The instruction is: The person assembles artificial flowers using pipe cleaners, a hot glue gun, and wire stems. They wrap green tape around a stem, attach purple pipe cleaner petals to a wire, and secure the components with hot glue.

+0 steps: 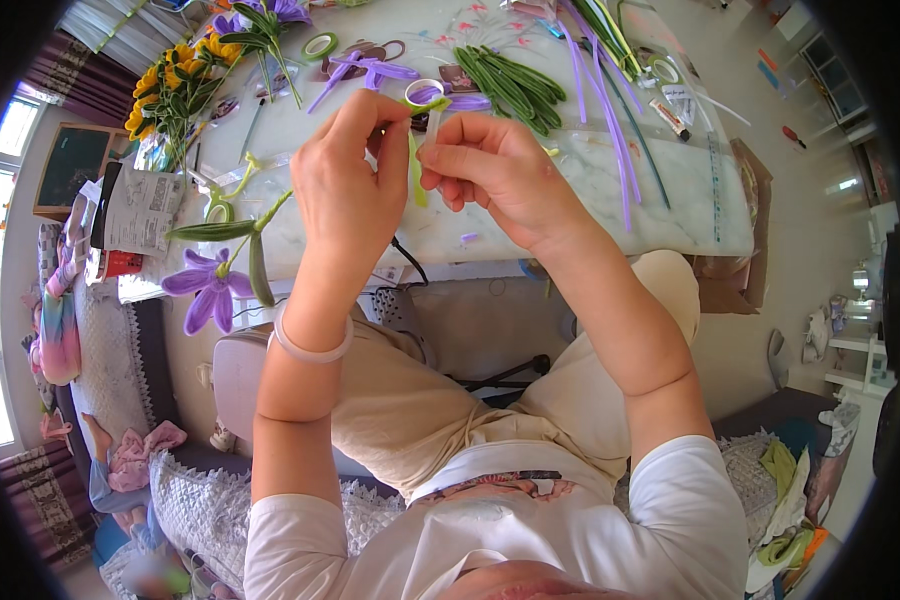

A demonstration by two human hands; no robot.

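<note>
My left hand [350,170] is closed, thumb and index finger pinched at the green end of a stem. A purple fabric-wire flower [208,290] with green leaves hangs left of that wrist, its stem [270,213] passing behind the hand. My right hand [500,170] is also closed, close beside the left, fingertips pinching a pale narrow strip [432,128]. Just above the fingertips shows a small white ring [424,94], like a tape roll. A light green strip [417,175] hangs between the hands. Fingers partly hide how these pieces join.
On the marble-look table [570,225] lie green fuzzy stems [510,88], purple fuzzy stems [610,120], a green tape roll [319,46] and a glue tube [668,118]. Yellow flowers [170,80] stand at the far left. A cardboard box [750,240] sits by the right edge.
</note>
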